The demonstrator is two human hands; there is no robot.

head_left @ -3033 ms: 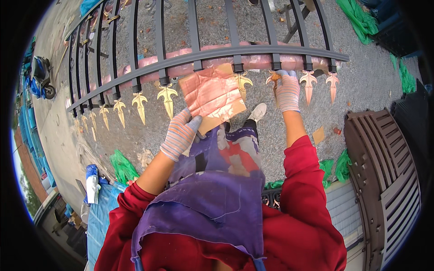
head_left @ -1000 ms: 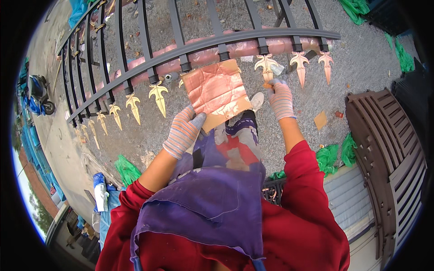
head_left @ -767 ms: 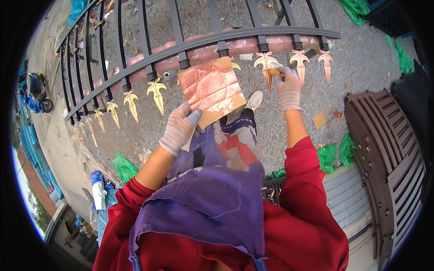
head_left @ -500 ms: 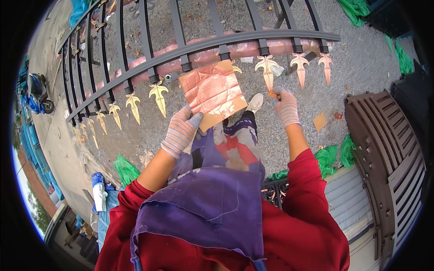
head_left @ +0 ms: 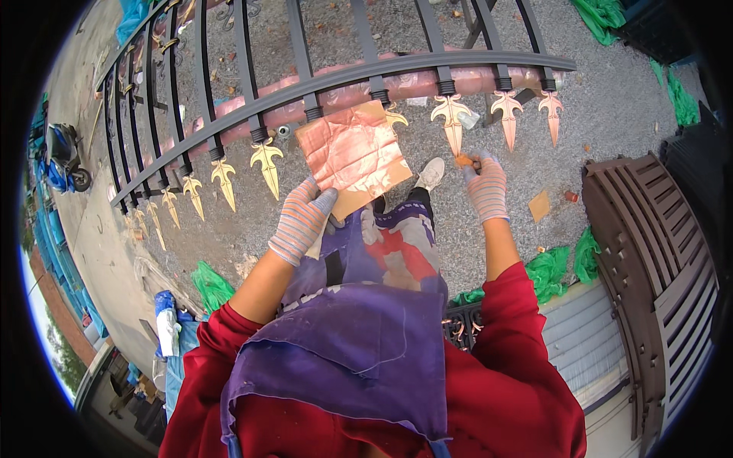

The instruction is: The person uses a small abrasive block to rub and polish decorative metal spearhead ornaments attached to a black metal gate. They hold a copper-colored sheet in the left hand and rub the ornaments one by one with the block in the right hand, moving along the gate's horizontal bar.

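Head: left hand pinches creased coppery cardboard square at 7 o'clock, likely keeping its face clear; right hand pinches small orange-brown piece near pink-gold metal spearhead's tip.

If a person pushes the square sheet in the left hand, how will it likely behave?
The sheet is probably light and fairly stiff, because the left hand grips only its lower-left part, yet it hangs out nearly flat. Pushed harder, it may bend along the creases visible across its pink, shiny face.
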